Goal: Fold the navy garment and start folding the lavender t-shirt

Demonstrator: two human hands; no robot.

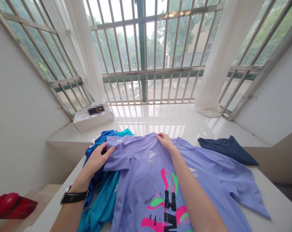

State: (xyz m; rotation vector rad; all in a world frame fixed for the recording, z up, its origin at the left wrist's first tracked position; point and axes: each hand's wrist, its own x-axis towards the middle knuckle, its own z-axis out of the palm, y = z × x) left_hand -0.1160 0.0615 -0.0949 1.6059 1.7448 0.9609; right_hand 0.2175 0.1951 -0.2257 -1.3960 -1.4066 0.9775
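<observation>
A purple T-shirt (pixel 141 174) with a pink, green and black print lies spread on the white table (pixel 278 206). My left hand (pixel 97 159) pinches the edge of its left sleeve, thumb on top. At the collar, my right hand (pixel 164 140) grips the purple fabric with closed fingers. A black wristwatch (pixel 73 196) sits on my left wrist. Under the purple shirt's left side lies a bunch of blue and teal garments (pixel 104 196).
A folded dark navy garment (pixel 229 149) lies on the white sill at the right. A white box (pixel 92 117) stands on the sill at the left. A red object (pixel 10 204) sits low at the far left. Barred windows and white curtains (pixel 220 64) are behind.
</observation>
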